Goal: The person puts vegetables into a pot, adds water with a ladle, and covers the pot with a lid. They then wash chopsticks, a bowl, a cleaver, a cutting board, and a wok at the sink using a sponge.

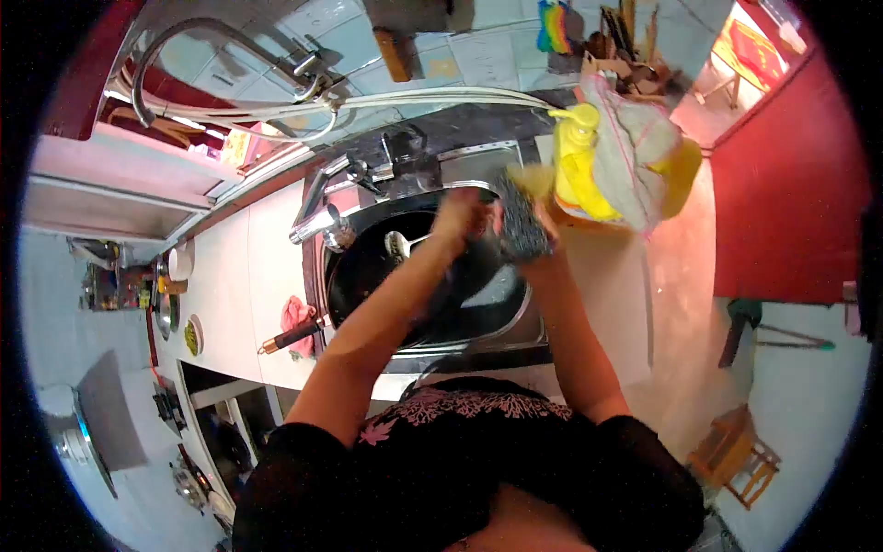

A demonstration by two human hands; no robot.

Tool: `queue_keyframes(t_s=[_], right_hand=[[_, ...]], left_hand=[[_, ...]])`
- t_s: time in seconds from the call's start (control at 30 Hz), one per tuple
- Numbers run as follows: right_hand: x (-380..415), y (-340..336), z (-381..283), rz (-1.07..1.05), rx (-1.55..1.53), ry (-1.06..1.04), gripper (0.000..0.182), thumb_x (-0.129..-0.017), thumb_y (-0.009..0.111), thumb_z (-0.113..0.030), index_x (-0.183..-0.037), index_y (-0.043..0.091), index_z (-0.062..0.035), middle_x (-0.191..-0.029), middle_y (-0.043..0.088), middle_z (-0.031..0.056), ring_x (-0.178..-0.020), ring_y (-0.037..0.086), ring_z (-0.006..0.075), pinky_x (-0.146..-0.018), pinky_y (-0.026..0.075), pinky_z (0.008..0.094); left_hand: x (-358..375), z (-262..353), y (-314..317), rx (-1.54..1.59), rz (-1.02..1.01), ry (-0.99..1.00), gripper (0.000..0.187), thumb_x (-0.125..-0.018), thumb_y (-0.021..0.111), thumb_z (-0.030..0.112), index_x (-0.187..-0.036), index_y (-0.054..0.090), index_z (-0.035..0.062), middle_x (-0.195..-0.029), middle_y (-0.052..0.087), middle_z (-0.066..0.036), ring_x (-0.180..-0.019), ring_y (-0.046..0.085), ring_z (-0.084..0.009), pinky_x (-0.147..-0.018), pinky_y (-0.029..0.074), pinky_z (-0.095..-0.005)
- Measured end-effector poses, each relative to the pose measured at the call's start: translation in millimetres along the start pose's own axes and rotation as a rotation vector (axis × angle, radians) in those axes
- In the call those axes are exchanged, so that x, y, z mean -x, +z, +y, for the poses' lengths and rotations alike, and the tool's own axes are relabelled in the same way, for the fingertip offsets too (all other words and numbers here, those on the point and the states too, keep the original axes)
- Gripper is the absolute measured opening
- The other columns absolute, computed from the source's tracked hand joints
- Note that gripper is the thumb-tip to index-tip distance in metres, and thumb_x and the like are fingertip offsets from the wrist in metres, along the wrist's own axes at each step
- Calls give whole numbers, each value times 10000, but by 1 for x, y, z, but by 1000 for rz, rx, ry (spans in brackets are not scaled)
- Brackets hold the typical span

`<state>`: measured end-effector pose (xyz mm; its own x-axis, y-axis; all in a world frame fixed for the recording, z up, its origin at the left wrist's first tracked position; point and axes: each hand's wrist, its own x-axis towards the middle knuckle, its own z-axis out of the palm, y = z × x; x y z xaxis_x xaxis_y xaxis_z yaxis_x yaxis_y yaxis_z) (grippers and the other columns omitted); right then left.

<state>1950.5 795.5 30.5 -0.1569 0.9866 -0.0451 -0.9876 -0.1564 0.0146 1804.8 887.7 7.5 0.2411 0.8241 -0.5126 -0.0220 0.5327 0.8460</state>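
My right hand (544,241) is closed around a dark grey, rough-textured pad (522,221), held up over the right side of the sink (501,345). Close by on its left, my left hand (460,219) is smeared by motion, so its fingers cannot be made out. Beneath my hands a large black wok (368,299) sits in the sink, its dark handle (294,338) sticking out over the counter to the left. A metal ladle or spoon (397,244) lies inside the wok. Something yellowish, blurred, shows just behind the pad.
Behind the sink stands a faucet (363,172). To the right are a yellow pump bottle (577,166) and a greyish bag (635,138). A pink cloth (296,317) lies by the wok handle. A small green-filled dish (193,336) rests on the left counter.
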Motion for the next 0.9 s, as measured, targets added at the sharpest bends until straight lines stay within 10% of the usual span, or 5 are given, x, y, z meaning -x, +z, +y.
queue_keyframes(t_s=[0.27,0.37,0.5,0.57,0.9], right_hand=[[47,0,17,175,213,104,494,-887,462,-376,-1215,421,-8,-1066,555,171,-925,577,245,-790,493,342],[52,13,25,117,272,98,485,-894,447,-383,-1212,427,-17,-1045,557,171,-911,578,247,-779,498,342],[63,19,29,43,253,193,489,-910,416,-372,-1232,408,-4,-1032,554,181,-906,574,270,-790,496,354],[69,27,35,76,234,184,479,-917,408,-353,-1240,400,1,-1038,551,186,-905,571,281,-797,493,363],[16,26,43,203,323,274,367,-889,477,-239,-1159,478,9,-1045,564,200,-902,581,310,-792,487,421]], left_hand=[[-55,-87,15,143,-404,-99,301,-846,428,274,-1007,553,53,-918,602,-131,-758,607,-247,-640,508,-336],[-187,-236,-26,-516,-443,448,328,-834,397,261,-1015,565,45,-978,604,-157,-795,619,-269,-651,518,-351],[57,-22,-4,355,-609,-275,250,-880,411,204,-948,562,18,-802,600,-127,-639,610,-208,-507,515,-344],[67,-50,-5,201,-120,-149,182,-819,543,195,-897,603,41,-828,607,-97,-705,632,-253,-580,537,-348],[237,-21,-145,489,1,-158,405,-815,499,-4,-1192,352,-29,-997,473,-185,-763,602,-332,-684,566,-402]])
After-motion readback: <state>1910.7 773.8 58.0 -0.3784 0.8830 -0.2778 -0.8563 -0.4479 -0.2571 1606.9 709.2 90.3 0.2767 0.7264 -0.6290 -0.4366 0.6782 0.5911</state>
